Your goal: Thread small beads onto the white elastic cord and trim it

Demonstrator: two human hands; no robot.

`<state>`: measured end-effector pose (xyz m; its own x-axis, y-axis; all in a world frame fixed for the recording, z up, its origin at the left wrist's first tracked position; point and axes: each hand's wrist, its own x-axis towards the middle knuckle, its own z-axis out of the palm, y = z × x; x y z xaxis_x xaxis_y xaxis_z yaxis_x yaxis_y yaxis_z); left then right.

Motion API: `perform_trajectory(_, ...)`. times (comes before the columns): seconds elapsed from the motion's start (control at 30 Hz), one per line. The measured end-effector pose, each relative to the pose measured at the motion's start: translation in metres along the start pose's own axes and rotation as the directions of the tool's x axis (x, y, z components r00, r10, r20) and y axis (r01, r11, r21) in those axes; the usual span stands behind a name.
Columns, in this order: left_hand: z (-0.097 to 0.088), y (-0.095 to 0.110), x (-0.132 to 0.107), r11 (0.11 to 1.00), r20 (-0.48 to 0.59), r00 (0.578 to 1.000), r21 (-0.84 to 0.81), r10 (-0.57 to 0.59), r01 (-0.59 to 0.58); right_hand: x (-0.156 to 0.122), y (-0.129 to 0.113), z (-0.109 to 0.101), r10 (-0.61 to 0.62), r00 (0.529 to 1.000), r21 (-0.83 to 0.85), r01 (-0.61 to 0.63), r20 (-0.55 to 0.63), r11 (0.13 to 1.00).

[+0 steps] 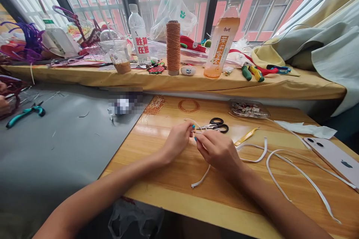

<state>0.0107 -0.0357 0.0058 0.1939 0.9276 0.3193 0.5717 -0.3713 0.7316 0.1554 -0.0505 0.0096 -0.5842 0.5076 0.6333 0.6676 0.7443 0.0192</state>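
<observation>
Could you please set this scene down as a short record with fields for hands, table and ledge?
Left hand: fingertips pinched on a thin pale piece, too small to identify
Right hand: pinching the same piece
Wooden table: black-handled metal scissors, flat white strips, coil of thin copper-coloured strand, slim yellow tool
Cloth-covered yellow ledge: tall brown thread spool, clear bottle of amber drink

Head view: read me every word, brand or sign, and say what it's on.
"胜算在握": clear bottle, in red.
Apple logo, no words: phone.
Green leaf-like sign: plastic bag.
Too small or blurred to read surely: print on the amber drink bottle, white oval case, plastic cup and green-labelled bottle.
</observation>
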Motion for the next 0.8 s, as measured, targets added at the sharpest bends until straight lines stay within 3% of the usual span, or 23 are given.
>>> perform_trajectory(0.07, -0.003, 0.002, 0.001, 0.992, -0.042, 0.998, -0.117, -0.043, 0.038, -0.002, -0.005, 0.0, -0.015, 0.999, 0.044, 0.013, 0.05, 0.999)
perform_trajectory(0.17, -0.008, 0.007, 0.002, 0.919, -0.03, 0.989, -0.374, -0.145, 0.123, -0.002, -0.011, 0.002, 0.159, 0.985, 0.31, -0.174, 0.073, 0.935)
perform_trajectory(0.23, -0.009, 0.011, 0.001, 0.837, 0.019, 0.984, -0.523, -0.178, 0.162, 0.0, -0.013, 0.004, 0.358, 0.919, 0.584, -0.382, 0.163, 0.716)
perform_trajectory(0.3, -0.01, 0.013, 0.001, 0.789, 0.046, 0.984, -0.592, -0.17, 0.164, 0.003, -0.013, 0.008, 0.499, 0.8, 0.766, -0.539, 0.334, 0.352)
perform_trajectory(0.37, -0.01, 0.013, -0.001, 0.834, 0.007, 0.994, -0.543, -0.112, 0.098, 0.006, -0.007, 0.011, 0.557, 0.68, 0.807, -0.59, 0.477, 0.03)
perform_trajectory(0.4, -0.01, 0.012, -0.002, 0.883, -0.028, 0.998, -0.468, -0.047, 0.029, 0.007, -0.003, 0.013, 0.57, 0.638, 0.804, -0.591, 0.518, -0.069)
perform_trajectory(0.47, -0.008, 0.008, -0.004, 0.957, -0.067, 0.986, -0.239, 0.152, -0.163, 0.009, 0.007, 0.013, 0.585, 0.591, 0.79, -0.594, 0.556, -0.151)
perform_trajectory(0.53, -0.006, 0.003, -0.006, 0.946, -0.026, 0.946, -0.004, 0.324, -0.324, 0.011, 0.019, 0.01, 0.608, 0.587, 0.791, -0.601, 0.534, -0.114)
perform_trajectory(0.6, -0.003, -0.002, -0.007, 0.914, 0.048, 0.928, 0.161, 0.369, -0.372, 0.011, 0.029, 0.002, 0.592, 0.64, 0.772, -0.634, 0.489, 0.047)
perform_trajectory(0.7, 0.0, -0.007, -0.006, 0.894, 0.126, 0.947, 0.313, 0.295, -0.32, 0.01, 0.034, -0.01, 0.483, 0.811, 0.64, -0.569, 0.332, 0.516)
perform_trajectory(0.77, 0.001, -0.008, -0.004, 0.89, 0.149, 0.957, 0.355, 0.249, -0.287, 0.009, 0.029, -0.014, 0.359, 0.916, 0.44, -0.4, 0.178, 0.804)
perform_trajectory(0.8, 0.002, -0.008, -0.004, 0.891, 0.151, 0.96, 0.361, 0.237, -0.277, 0.008, 0.024, -0.014, 0.281, 0.955, 0.324, -0.298, 0.097, 0.898)
